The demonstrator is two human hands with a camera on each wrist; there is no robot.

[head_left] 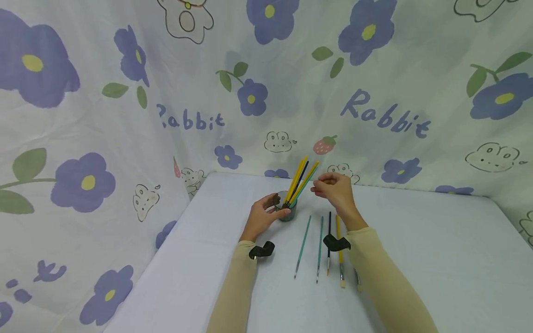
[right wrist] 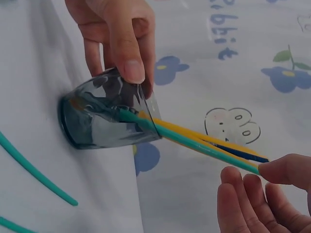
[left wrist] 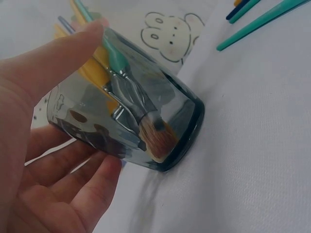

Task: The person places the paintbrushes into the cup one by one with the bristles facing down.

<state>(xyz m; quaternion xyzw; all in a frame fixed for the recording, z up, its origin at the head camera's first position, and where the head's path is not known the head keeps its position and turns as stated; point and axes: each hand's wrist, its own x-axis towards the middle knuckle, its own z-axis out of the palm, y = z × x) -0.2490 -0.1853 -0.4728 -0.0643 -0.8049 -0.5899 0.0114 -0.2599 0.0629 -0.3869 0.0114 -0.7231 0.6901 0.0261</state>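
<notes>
A tinted glass cup [head_left: 286, 215] stands slightly tilted on the white table, holding several paintbrushes [head_left: 296, 182], bristles down. My left hand [head_left: 261, 215] grips the cup, thumb on the near side and fingers around the other; in the left wrist view, brown bristles [left wrist: 159, 138] rest near its base. Yellow, dark blue and teal handles lean out to the right. Beside their upper ends is my right hand [head_left: 336, 190], fingers loosely bent and apart. In the right wrist view its thumb [right wrist: 286, 171] overlaps the tip of the teal handle [right wrist: 214, 153], with the fingers below.
On the table lie two teal brushes [head_left: 303, 246], a black brush [head_left: 329, 222] and a yellow brush [head_left: 338, 225]. Another brush [head_left: 358, 280] is partly hidden under the right sleeve [head_left: 387, 273]. A flower-printed cloth [head_left: 283, 60] hangs behind the table.
</notes>
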